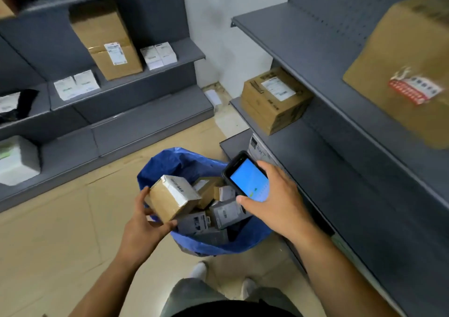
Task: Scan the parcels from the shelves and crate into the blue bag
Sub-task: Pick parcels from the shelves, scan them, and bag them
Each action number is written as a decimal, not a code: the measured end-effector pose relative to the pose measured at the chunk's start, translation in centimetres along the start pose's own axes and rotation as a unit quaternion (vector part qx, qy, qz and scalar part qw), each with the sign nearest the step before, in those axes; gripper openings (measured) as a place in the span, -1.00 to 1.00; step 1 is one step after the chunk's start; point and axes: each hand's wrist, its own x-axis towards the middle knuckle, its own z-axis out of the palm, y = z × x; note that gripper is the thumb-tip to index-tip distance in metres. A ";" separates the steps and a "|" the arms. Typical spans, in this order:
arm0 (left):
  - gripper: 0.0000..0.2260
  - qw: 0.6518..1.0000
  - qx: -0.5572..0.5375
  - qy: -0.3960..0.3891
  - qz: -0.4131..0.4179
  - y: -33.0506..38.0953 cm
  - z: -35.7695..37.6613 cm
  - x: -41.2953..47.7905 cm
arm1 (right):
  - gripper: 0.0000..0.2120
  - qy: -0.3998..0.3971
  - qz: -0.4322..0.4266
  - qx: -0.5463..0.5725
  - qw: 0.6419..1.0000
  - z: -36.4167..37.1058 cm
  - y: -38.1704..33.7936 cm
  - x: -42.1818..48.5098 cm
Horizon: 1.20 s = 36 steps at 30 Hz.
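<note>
Single head-worn wide-angle view, looking forward and down, close over the blue bag [184, 163], shelves [315, 57] on both sides

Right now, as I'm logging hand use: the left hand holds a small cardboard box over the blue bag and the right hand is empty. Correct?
Not quite. The right hand is not empty: it grips a handheld scanner with a lit blue screen, as the head view shows. The rest stands.

One blue bag [184, 163]; one scanner [247, 178]; two hands [143, 219] [274, 202]; four small white boxes [150, 57] [167, 52] [64, 89] [86, 82], middle left shelves [189, 52].
</note>
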 end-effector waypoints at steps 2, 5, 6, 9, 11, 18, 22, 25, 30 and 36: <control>-0.01 0.999 -0.016 -0.033 0.006 -0.1 0.0 2.4 | -0.22 0.020 0.031 0.011 0.999 0.0 -0.3 -0.2; 0.00 0.995 -0.029 -0.085 0.044 1.3 0.5 5.0 | -0.23 0.052 0.077 0.024 0.995 0.4 -1.2 -0.7; -0.01 0.992 -0.037 -0.104 0.062 2.1 0.6 5.6 | -0.23 0.064 0.088 0.021 0.994 0.6 -1.6 -0.9; -0.03 0.975 -0.060 -0.173 0.128 4.6 1.2 6.8 | -0.24 0.105 0.124 0.020 0.987 1.1 -2.9 -1.9; -0.07 0.958 -0.078 -0.223 0.165 6.3 1.6 6.9 | -0.21 0.142 0.155 0.016 0.978 1.3 -3.5 -3.2; -0.26 0.872 -0.074 -0.396 0.277 12.0 5.7 3.8 | -0.24 0.269 0.240 -0.006 0.933 0.7 -3.1 -12.5; -0.29 0.811 -0.083 -0.479 0.326 15.5 8.8 -2.1 | -0.27 0.341 0.303 0.005 0.890 -0.8 -2.0 -20.1; -0.38 0.766 -0.074 -0.528 0.359 17.3 11.0 -8.1 | -0.26 0.406 0.341 0.023 0.848 -1.3 -0.6 -26.5; -0.42 0.695 -0.041 -0.592 0.406 18.2 15.5 -18.9 | -0.21 0.483 0.395 0.050 0.780 -1.3 2.1 -37.9; -0.37 0.614 -0.020 -0.663 0.429 17.5 21.0 -34.8 | -0.25 0.542 0.449 0.067 0.707 -1.5 5.2 -53.4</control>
